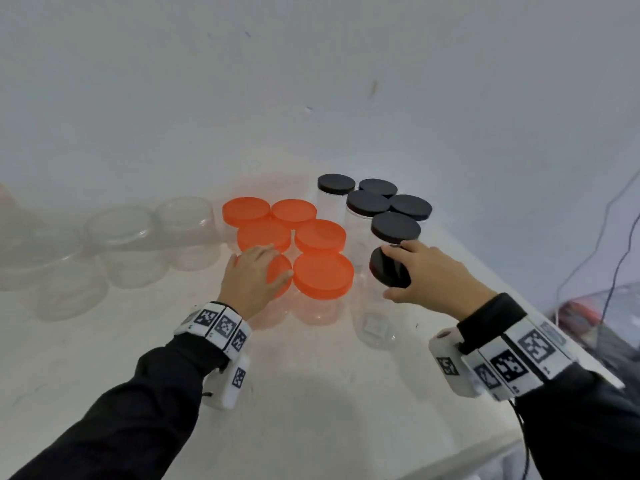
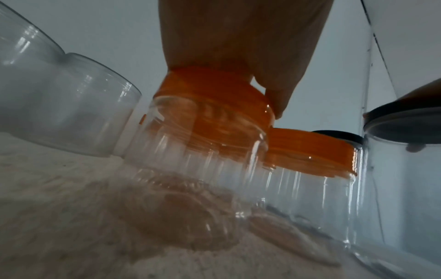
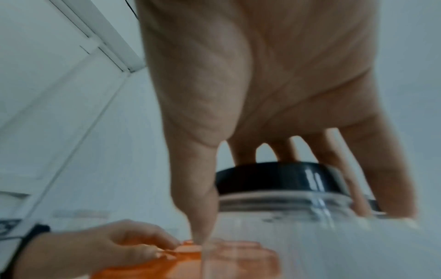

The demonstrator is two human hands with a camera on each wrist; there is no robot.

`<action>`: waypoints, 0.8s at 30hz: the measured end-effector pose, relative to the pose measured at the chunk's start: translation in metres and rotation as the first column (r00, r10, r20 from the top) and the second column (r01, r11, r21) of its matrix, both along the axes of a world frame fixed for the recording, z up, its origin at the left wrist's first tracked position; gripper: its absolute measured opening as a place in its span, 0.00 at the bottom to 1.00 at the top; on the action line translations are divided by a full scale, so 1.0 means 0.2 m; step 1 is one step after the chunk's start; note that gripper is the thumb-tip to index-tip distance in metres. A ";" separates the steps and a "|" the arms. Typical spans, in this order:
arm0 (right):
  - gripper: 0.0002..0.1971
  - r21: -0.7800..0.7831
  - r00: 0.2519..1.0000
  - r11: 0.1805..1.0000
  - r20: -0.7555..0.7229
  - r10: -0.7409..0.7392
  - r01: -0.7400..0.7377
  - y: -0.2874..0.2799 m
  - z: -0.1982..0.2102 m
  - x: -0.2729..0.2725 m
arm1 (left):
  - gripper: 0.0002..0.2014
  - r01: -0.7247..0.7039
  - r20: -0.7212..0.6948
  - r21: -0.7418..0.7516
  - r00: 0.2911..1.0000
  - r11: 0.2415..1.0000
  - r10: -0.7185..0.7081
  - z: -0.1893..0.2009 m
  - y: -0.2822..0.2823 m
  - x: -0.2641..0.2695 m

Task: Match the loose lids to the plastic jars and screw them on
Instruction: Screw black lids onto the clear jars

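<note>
1. Clear plastic jars, tall narrow type with round black screw lids (image 1: 383, 203): five stand capped at the far right of the white table (image 1: 311, 410), behind the right hand (image 1: 433, 275). Judged done, though how tight they are cannot be told.
2. Sixth tall clear jar (image 1: 372, 323), just in front of the right hand: its black lid (image 1: 388, 268) is clamped between thumb and curled fingers (image 3: 372, 169) and looks tilted in the head view, so likely not yet seated on the thread. Step in progress.
3. Squat clear jars with round orange plastic lids (image 1: 320, 237): five stand capped just left of the right hand.
4. Sixth orange lid (image 1: 280, 271), left of the right hand: the left hand (image 1: 251, 278) is clamped on it, fingers curled over the rim, lid sitting on its squat jar (image 2: 195, 151). Judged being screwed down.
5. Wide clear lidless jars (image 1: 131, 244), well left of the right hand: several, uncapped. No loose lids for them are in view.
6. Estimate: ten jars capped, two in hand, the lidless batch remaining.
</note>
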State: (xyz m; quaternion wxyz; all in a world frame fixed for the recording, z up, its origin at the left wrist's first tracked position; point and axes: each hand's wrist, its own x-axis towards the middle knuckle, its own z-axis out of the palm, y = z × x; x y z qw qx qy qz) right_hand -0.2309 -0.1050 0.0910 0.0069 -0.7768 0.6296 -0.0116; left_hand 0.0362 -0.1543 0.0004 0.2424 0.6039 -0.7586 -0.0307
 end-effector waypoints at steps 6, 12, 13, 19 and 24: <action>0.34 -0.173 0.974 0.976 0.205 -0.099 0.135 -0.06 -0.15 -0.22 | 0.43 -0.036 0.094 -0.006 0.995 0.999 0.036 -0.02 -0.01 -0.01; 0.33 -0.240 0.931 0.956 0.357 -0.074 0.168 -0.08 -0.22 -0.29 | 0.41 -0.031 0.107 -0.012 0.994 0.999 0.032 -0.03 -0.01 -0.01; 0.34 -0.236 0.928 0.957 0.366 -0.075 0.170 -0.09 -0.22 -0.30 | 0.41 -0.033 0.108 -0.010 0.994 0.999 0.034 -0.03 -0.01 -0.01; 0.33 -0.265 0.908 0.940 0.410 -0.091 0.214 -0.09 -0.25 -0.34 | 0.41 -0.036 0.118 0.005 0.992 0.999 0.035 -0.03 0.00 -0.01; 0.32 -0.267 0.889 0.929 0.442 -0.120 0.257 -0.14 -0.25 -0.41 | 0.41 -0.036 0.121 0.006 0.992 0.999 0.035 -0.03 0.00 -0.01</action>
